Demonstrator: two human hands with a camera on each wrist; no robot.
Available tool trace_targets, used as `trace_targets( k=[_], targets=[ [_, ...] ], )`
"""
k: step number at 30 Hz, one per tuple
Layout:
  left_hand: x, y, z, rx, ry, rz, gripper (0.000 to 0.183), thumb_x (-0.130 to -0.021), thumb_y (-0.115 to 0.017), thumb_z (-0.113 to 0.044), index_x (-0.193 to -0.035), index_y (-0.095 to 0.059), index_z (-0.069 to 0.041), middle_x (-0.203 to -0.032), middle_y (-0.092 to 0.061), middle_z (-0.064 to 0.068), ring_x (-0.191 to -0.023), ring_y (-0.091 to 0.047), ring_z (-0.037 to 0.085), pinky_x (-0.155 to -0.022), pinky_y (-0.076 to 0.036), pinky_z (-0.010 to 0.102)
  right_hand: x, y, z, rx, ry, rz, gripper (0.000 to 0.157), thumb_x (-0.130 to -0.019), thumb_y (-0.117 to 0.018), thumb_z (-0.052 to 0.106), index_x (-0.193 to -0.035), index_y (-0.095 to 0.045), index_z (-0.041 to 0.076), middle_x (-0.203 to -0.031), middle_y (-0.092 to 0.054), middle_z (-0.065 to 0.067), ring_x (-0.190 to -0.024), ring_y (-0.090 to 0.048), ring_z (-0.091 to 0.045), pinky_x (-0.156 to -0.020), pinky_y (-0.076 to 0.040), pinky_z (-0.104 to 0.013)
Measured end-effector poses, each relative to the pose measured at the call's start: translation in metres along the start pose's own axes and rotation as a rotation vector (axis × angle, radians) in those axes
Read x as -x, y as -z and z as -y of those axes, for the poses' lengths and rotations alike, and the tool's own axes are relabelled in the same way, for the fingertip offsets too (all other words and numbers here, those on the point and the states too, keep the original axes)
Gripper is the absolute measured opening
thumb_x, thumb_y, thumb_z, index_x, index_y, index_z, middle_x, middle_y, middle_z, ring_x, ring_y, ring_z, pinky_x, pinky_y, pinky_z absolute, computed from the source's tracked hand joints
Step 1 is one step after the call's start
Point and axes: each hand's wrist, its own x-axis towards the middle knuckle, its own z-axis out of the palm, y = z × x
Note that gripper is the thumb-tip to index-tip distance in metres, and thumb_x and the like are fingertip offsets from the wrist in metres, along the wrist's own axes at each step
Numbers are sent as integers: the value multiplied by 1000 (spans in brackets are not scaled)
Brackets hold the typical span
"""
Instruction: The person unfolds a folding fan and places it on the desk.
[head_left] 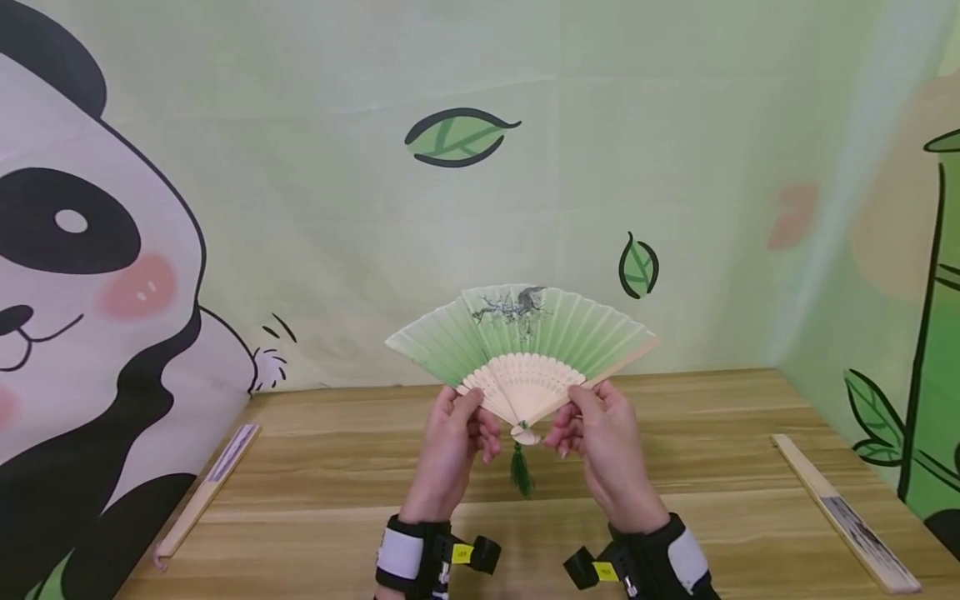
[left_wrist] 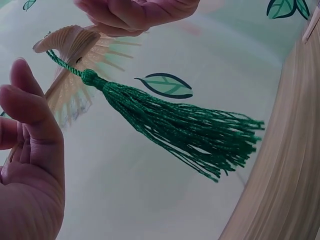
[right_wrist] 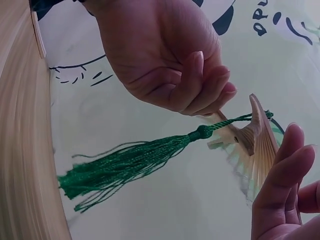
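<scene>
A green folding fan point(head_left: 525, 329) with a dark bird-and-branch print is spread wide, held up over the table. Its pale wooden ribs fan out from a pivot at the bottom. My left hand point(head_left: 453, 446) pinches the left outer rib between thumb and fingers. On the other side my right hand point(head_left: 603, 442) pinches the right outer rib the same way. From the pivot hangs a dark green tassel point(head_left: 521, 472), seen large in the left wrist view as a tassel point(left_wrist: 185, 127) on a twisted cord. In the right wrist view both hands show around the fan's pivot end point(right_wrist: 252, 132).
A folded fan point(head_left: 206, 492) lies at the table's left edge. Another folded fan point(head_left: 843, 512) lies near the right edge. Behind the wooden table point(head_left: 322, 467) stands a pale green backdrop point(head_left: 322, 208) printed with a panda, leaves and bamboo.
</scene>
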Motion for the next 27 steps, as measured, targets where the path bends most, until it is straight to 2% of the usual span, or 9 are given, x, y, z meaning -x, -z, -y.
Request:
trace_targets(
  k=[9,17,27],
  targets=[
    [0,-2,-1,13,-21,-27,16,-106,-43,-20,-113,-41,-6,-73,-56,8,-54,-53,15,-46,-40,22,1,-1,-1,-46,20,29,13,-105,-39,11,-109,-40,-2,-78,-52,-12,-57,-59,-19,-49,-45,-25],
    [1,-5,0,26,-32,-44,16,-106,-43,-20,-111,-41,-6,-72,-56,7,-54,-52,15,-45,-38,21,2,-3,-1,-86,53,21,11,-105,-39,10,-106,-37,0,-78,-52,-11,-57,-59,-20,-50,-46,-25],
    [1,-10,1,37,-33,-86,16,-106,-45,-22,-111,-41,-7,-73,-57,6,-53,-49,12,-45,-32,18,3,-3,0,-120,48,-18,11,-106,-39,13,-108,-35,2,-81,-52,-11,-62,-61,-20,-55,-49,-26]
  ],
)
